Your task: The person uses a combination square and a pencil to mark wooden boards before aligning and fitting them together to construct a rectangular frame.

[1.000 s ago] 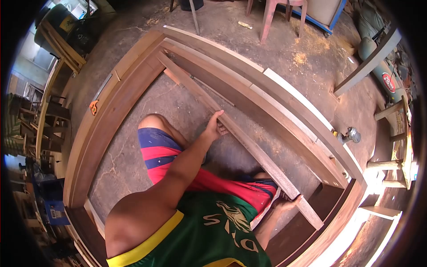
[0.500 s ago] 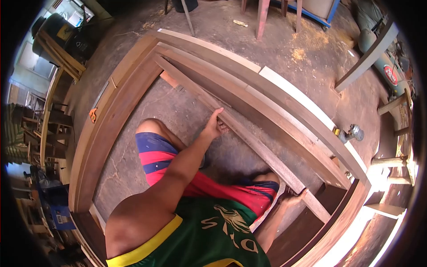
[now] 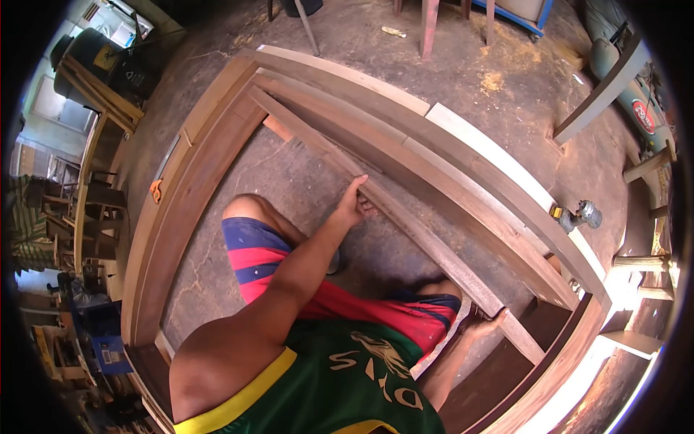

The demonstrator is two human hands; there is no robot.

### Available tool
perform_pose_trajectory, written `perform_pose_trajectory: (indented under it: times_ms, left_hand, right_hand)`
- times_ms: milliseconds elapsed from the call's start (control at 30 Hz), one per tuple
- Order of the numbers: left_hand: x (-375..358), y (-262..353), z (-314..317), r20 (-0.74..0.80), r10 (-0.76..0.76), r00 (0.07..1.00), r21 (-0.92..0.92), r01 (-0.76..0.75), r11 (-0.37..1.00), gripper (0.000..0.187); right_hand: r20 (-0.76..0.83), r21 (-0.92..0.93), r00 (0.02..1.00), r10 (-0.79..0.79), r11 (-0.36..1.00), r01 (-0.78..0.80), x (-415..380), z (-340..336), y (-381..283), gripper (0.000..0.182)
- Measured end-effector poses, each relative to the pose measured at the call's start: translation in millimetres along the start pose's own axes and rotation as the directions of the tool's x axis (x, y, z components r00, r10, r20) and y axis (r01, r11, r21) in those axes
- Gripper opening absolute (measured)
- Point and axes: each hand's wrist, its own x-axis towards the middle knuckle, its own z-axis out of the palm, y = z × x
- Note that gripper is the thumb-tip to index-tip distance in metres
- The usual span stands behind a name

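Note:
A long wooden bar (image 3: 426, 237) runs slantwise inside a large wooden frame (image 3: 147, 253) that surrounds my seated body. Its far end lies near the frame's upper left corner, and its near end is by the lower right side. My left hand (image 3: 354, 202) is closed around the bar near its middle, thumb on top and fingers curled beneath. Nearer the lower right end, my right hand (image 3: 481, 325) grips the same bar from below, its fingers partly hidden. Under the bar's far end shows a short reddish wood piece (image 3: 277, 129).
An orange-handled saw (image 3: 156, 189) lies on the frame's left side. A power tool (image 3: 578, 215) stands by the right corner. Around the frame are pale boards (image 3: 477, 145), a blue wheeled cart (image 3: 531, 29), a tank (image 3: 640, 112) and wooden furniture parts (image 3: 647, 264).
The view has shifted slightly, so the surroundings appear a little to the right. Both hands keep their hold on the bar, with no clear movement along it.

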Motion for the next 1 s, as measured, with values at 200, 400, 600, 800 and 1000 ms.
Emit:
perform_pose_trajectory:
  times_ms: [200,400,600,800,1000]
  left_hand:
    - [27,-2,-32,-0.012,-0.014,1.000,-0.021,0.014,1.000,0.061]
    - [0,0,19,-0.018,-0.017,1.000,0.065,0.018,0.998,0.070]
    - [16,2,7,-0.075,-0.041,0.996,-0.030,0.039,0.999,0.084]
    - [8,-7,20,-0.038,0.004,0.999,-0.008,-0.005,1.000,0.099]
    - [18,-4,13,-0.030,0.003,1.000,-0.084,-0.005,0.996,0.100]
  right_hand:
    - [-0.045,-0.011,0.989,0.142,0.990,-0.142,12,3,3,0.046]
    - [-0.116,-0.081,0.993,0.027,0.996,-0.036,31,-16,28,0.124]
    - [-0.144,-0.013,0.985,0.098,0.995,-0.101,29,-12,25,0.133]
    - [-0.081,-0.081,0.978,0.195,0.976,-0.201,38,-16,29,0.141]
    - [0.064,0.173,0.977,0.204,0.962,-0.213,35,-33,36,0.117]
